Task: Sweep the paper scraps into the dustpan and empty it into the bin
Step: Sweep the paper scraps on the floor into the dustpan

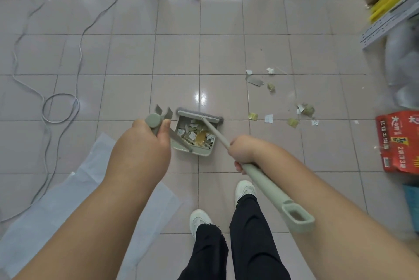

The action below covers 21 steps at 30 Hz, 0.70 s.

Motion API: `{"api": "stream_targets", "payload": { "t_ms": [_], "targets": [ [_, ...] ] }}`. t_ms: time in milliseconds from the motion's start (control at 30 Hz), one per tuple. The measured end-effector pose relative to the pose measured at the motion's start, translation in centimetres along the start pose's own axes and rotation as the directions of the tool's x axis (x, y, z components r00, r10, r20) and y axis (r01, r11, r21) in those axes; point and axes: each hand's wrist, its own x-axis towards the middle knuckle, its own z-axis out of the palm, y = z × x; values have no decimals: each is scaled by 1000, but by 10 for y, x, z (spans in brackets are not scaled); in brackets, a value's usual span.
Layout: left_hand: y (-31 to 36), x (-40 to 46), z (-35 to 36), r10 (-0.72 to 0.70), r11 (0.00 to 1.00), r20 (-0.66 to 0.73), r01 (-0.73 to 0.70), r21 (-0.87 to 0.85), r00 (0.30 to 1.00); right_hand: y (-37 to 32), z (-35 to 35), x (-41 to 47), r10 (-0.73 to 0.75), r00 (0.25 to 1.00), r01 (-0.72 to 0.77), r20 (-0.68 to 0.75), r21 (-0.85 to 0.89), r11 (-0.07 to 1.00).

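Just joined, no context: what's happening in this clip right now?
A person is sweeping paper scraps off a tiled floor. The left hand holds the dustpan handle, with the dustpan set on the floor. The right hand grips the broom, whose head sits at the dustpan's mouth. Some scraps are already in the pan. More scraps on the floor lie scattered off to the right, not yet swept. I can't make out the bin for sure.
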Motion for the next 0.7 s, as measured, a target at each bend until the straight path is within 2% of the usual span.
{"api": "stream_targets", "payload": {
  "t_ms": [100,233,433,600,700],
  "targets": [
    [0,0,-3,-12,1000,4,12,-15,1000,18,-20,-14,39,999,-39,7,84,996],
    [1,-9,-1,-11,1000,0,11,-22,1000,33,-47,-34,28,999,-18,-43,210,977],
    [6,-35,14,46,999,-5,-47,-23,999,59,-64,-47,-23,986,64,-165,254,965],
    [32,-54,29,132,991,-15,-132,33,991,96,-101,-44,40,967,41,-252,310,950],
    [53,-62,40,174,983,-15,-172,66,985,122,-122,-31,112,962,-24,-249,329,944]
  ]
}}
